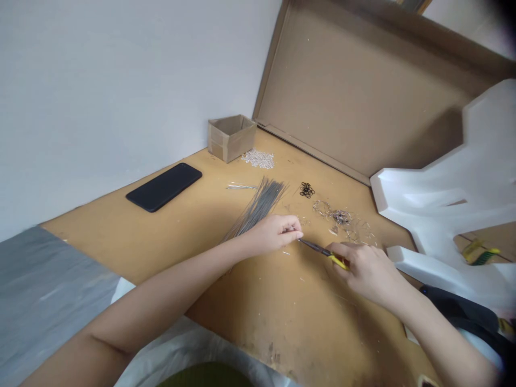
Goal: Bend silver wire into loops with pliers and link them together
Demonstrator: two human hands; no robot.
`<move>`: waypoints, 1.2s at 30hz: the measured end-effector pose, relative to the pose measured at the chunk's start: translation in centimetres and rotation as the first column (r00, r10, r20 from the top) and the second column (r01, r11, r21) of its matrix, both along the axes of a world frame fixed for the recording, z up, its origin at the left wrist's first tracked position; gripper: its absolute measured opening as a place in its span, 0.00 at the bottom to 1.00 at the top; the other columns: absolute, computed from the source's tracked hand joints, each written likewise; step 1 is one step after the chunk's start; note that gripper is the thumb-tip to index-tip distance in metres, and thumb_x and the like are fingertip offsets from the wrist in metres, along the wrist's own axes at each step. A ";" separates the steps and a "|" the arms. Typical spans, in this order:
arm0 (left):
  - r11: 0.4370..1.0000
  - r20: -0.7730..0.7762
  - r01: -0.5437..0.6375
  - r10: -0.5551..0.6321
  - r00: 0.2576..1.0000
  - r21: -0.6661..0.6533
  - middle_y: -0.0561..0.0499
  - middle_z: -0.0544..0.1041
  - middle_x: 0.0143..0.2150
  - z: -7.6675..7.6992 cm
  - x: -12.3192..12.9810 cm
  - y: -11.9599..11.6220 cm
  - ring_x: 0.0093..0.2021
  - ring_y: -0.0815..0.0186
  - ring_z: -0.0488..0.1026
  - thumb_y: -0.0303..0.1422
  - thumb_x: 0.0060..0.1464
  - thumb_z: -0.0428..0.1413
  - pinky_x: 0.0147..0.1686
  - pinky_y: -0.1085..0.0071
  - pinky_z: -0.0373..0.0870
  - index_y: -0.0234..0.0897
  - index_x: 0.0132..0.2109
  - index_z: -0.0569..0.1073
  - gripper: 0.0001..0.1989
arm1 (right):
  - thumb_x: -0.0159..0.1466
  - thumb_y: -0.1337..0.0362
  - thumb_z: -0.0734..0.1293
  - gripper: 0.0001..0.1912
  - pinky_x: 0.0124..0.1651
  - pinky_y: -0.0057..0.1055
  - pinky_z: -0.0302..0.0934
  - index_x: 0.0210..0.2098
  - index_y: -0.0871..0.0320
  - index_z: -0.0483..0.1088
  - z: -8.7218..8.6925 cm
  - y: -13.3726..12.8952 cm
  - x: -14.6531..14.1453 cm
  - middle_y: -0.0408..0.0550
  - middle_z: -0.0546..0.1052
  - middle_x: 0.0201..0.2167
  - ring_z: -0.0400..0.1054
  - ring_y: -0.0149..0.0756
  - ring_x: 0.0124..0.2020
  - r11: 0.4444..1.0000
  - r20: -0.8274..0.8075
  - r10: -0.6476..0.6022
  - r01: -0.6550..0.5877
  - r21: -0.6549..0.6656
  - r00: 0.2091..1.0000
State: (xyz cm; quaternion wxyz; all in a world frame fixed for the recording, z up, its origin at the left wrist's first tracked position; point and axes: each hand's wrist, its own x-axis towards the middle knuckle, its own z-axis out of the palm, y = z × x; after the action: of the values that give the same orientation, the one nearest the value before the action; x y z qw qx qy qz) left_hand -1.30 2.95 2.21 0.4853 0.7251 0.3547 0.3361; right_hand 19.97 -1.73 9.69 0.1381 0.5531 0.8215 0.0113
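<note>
My right hand (365, 269) is wrapped round the yellow handles of a pair of pliers (316, 248), whose dark narrow jaws point left. The jaw tips meet the fingertips of my left hand (278, 234), which is closed in a pinch. What the pinch holds is too small to name. Just behind my left hand lies a bundle of thin grey wires (260, 201), partly hidden by the forearm. Beyond the pliers sits a heap of bent wire pieces (342, 216), with a small pile of black rings (307, 190) farther back.
A small open cardboard box (231, 141) stands by the wall, beside a pile of tiny clear pieces (258, 158). A black phone (164, 187) lies at the left. White foam packaging (443, 188) borders the right side, and a large cardboard panel (363, 91) rises behind.
</note>
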 end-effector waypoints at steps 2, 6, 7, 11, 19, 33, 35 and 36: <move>1.000 0.005 -0.003 0.003 1.000 -0.006 0.58 0.64 0.19 0.0 0.0 0.0 0.20 0.75 0.58 0.37 0.52 0.50 0.21 0.78 0.54 0.35 0.31 0.69 0.10 | 0.56 0.66 0.59 0.07 0.24 0.27 0.43 0.30 0.52 0.68 -0.2 0.0 0.0 0.42 0.74 0.24 0.66 0.32 0.22 1.000 -0.010 0.000 0.000 0.002 1.000; 1.000 0.004 -0.012 0.012 1.000 -0.010 0.58 0.64 0.19 0.1 0.1 0.0 0.20 0.75 0.59 0.37 0.52 0.50 0.22 0.78 0.55 0.35 0.31 0.69 0.09 | 0.56 0.66 0.59 0.07 0.24 0.27 0.43 0.31 0.52 0.67 -0.4 -0.1 0.2 0.42 0.73 0.25 0.66 0.32 0.23 1.000 -0.018 0.013 -0.013 0.010 1.000; 1.000 0.002 -0.013 0.013 1.000 -0.008 0.58 0.64 0.19 0.1 0.1 0.0 0.20 0.75 0.59 0.37 0.52 0.50 0.22 0.78 0.55 0.35 0.31 0.69 0.09 | 0.56 0.65 0.59 0.06 0.24 0.27 0.43 0.30 0.52 0.67 -0.4 -0.1 0.3 0.42 0.73 0.25 0.66 0.31 0.22 1.000 -0.018 0.015 -0.015 0.010 1.000; 1.000 0.001 -0.006 0.006 1.000 0.001 0.58 0.65 0.19 0.2 0.1 -0.1 0.20 0.75 0.60 0.37 0.52 0.50 0.22 0.78 0.55 0.35 0.31 0.69 0.09 | 0.57 0.65 0.58 0.05 0.23 0.27 0.43 0.28 0.53 0.65 -0.4 -0.1 0.4 0.41 0.72 0.23 0.64 0.31 0.21 1.000 -0.026 0.009 -0.009 -0.003 1.000; 0.999 0.055 0.023 -0.021 0.998 -0.049 0.59 0.64 0.19 0.2 0.2 -0.2 0.19 0.76 0.59 0.37 0.52 0.51 0.21 0.79 0.55 0.35 0.32 0.68 0.09 | 0.57 0.65 0.58 0.07 0.23 0.27 0.45 0.28 0.52 0.67 -0.2 -0.4 0.4 0.41 0.72 0.22 0.64 0.32 0.21 1.000 -0.056 0.001 -0.001 -0.008 0.998; 0.984 0.159 0.099 -0.076 0.984 -0.145 0.59 0.63 0.19 0.5 0.2 -0.2 0.19 0.77 0.58 0.37 0.52 0.52 0.21 0.80 0.56 0.34 0.32 0.67 0.09 | 0.55 0.67 0.60 0.10 0.29 0.27 0.57 0.33 0.53 0.72 0.4 -0.1 1.3 0.43 0.75 0.26 0.66 0.33 0.25 0.983 -0.365 -0.070 0.001 -0.185 0.928; 0.984 0.156 0.105 -0.083 0.984 -0.145 0.59 0.64 0.19 0.6 0.1 -0.2 0.19 0.77 0.58 0.36 0.52 0.52 0.21 0.80 0.56 0.34 0.32 0.67 0.09 | 0.54 0.67 0.60 0.10 0.29 0.27 0.56 0.32 0.53 0.71 0.3 -0.1 1.2 0.43 0.74 0.25 0.65 0.33 0.24 0.981 -0.368 -0.068 -0.005 -0.192 0.927; 0.983 0.154 0.108 -0.085 0.984 -0.146 0.59 0.64 0.19 0.6 0.1 -0.2 0.19 0.77 0.58 0.37 0.52 0.52 0.21 0.80 0.56 0.34 0.32 0.67 0.09 | 0.54 0.67 0.60 0.09 0.28 0.27 0.56 0.31 0.53 0.71 0.3 -0.1 1.1 0.43 0.74 0.24 0.64 0.32 0.23 0.981 -0.367 -0.067 -0.007 -0.196 0.928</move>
State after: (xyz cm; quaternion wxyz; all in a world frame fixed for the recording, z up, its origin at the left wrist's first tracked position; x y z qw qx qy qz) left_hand -1.17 2.72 2.80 0.5804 0.6751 0.3072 0.3361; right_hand 21.06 -1.87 9.96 0.0334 0.5414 0.8215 -0.1760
